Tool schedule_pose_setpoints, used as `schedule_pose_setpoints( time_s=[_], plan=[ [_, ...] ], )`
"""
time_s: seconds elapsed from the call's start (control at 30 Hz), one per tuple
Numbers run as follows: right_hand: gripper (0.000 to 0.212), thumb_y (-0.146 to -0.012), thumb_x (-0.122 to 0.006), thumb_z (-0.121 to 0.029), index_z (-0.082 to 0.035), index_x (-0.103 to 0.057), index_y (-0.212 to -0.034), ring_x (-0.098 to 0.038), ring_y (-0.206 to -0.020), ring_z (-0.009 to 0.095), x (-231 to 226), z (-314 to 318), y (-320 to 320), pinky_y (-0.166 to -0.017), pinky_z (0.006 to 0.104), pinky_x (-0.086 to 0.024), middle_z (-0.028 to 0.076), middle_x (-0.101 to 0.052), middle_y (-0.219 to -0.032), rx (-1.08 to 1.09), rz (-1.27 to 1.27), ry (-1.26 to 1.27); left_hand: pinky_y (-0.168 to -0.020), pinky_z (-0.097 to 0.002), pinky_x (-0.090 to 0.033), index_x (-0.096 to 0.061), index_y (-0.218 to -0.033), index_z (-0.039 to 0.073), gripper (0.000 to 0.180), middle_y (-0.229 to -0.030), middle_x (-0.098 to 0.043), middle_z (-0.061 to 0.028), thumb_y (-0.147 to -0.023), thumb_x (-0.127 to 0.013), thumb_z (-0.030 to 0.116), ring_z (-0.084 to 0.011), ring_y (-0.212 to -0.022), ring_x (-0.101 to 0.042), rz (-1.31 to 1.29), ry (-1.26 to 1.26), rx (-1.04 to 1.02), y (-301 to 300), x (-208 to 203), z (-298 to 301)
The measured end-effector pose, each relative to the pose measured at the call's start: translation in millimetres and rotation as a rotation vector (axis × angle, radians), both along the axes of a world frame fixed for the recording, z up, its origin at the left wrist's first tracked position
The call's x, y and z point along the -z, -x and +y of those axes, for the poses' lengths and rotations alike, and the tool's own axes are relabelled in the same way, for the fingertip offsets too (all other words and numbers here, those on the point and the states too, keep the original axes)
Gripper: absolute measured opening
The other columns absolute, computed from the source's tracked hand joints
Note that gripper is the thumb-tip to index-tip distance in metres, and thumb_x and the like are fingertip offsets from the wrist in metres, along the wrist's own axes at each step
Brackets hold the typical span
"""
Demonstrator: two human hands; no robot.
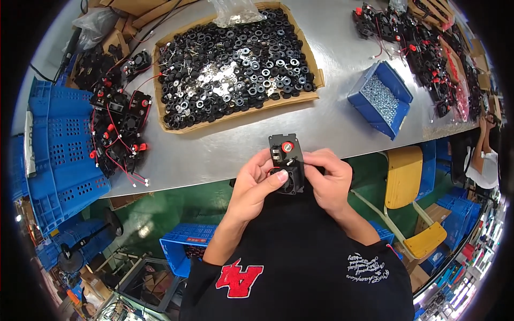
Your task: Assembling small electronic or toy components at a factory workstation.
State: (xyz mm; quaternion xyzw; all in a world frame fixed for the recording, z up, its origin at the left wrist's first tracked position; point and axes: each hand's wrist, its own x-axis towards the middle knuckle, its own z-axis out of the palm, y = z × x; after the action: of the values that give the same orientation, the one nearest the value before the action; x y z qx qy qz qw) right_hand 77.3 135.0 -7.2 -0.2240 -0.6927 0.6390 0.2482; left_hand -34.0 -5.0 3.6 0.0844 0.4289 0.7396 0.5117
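Close to my body, past the table's front edge, I hold a black fan assembly (288, 166). It has a flat plate with a round red part near its top, small silver metal pieces and a fan at its lower end. My left hand (251, 184) grips it from the left, thumb pressed over its front. My right hand (329, 176) is closed in a pinch at its right edge, near a small silver piece. A thin dark part shows at those fingertips, too small to name. A short red wire runs by my left thumb.
A shallow cardboard tray (241, 113) of black and silver rings lies ahead. A blue bin (393, 125) of small silver screws stands right of it. Similar assemblies with wires (126, 120) pile up beside a blue crate (67, 139); more (428, 59) lie far right. A yellow chair (402, 176) stands right.
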Motion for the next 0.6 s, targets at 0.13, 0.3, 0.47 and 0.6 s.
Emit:
schedule_pose_setpoints(
  time_s=[0.13,0.3,0.47,0.6],
  plan=[
    [0.026,-0.07,-0.073,0.002,-0.006,-0.073,-0.095,-0.062,-0.078,0.022,-7,0,8,-0.078,0.0307,-0.046,0.005,-0.072,-0.089,-0.008,-0.013,-0.636,-0.097,-0.0298,-0.045,-0.044,-0.135,-0.006,0.049,-0.121,-0.061,-0.0123,-0.09,-0.062,0.004,-0.0154,-0.109,-0.059,-0.03,0.011,-0.006,6,-2,-6],
    [0.027,-0.072,-0.071,0.002,-0.005,-0.071,-0.098,-0.06,-0.073,0.022,-17,9,30,-0.072,0.0335,-0.047,0.005,-0.07,-0.082,-0.121,0.107,-0.729,-0.097,-0.0338,-0.049,-0.039,-0.137,-0.011,0.06,-0.129,-0.056,-0.0196,-0.086,-0.062,0.011,-0.0226,-0.114,-0.06,-0.018,-0.005,-0.03,19,3,-20],
    [0.019,-0.079,-0.069,-0.005,-0.006,-0.071,-0.097,-0.062,-0.072,0.025,-30,37,93,-0.067,0.0354,-0.049,0.008,-0.069,-0.08,-0.134,0.031,-0.878,-0.083,-0.0387,-0.059,-0.044,-0.132,-0.01,0.069,-0.119,-0.06,-0.0211,-0.073,-0.064,0.02,-0.027,-0.106,-0.063,-0.013,0.078,-0.197,23,9,-41],
    [0.014,-0.081,-0.067,-0.01,-0.004,-0.07,-0.094,-0.063,-0.082,0.029,-28,56,136,-0.072,0.0376,-0.05,0.011,-0.067,-0.087,-0.213,-0.1,-0.938,-0.069,-0.0392,-0.063,-0.044,-0.132,-0.008,0.067,-0.115,-0.061,-0.0194,-0.074,-0.062,0.019,-0.027,-0.105,-0.063,-0.087,0.037,-0.205,25,9,-49]
  ],
)
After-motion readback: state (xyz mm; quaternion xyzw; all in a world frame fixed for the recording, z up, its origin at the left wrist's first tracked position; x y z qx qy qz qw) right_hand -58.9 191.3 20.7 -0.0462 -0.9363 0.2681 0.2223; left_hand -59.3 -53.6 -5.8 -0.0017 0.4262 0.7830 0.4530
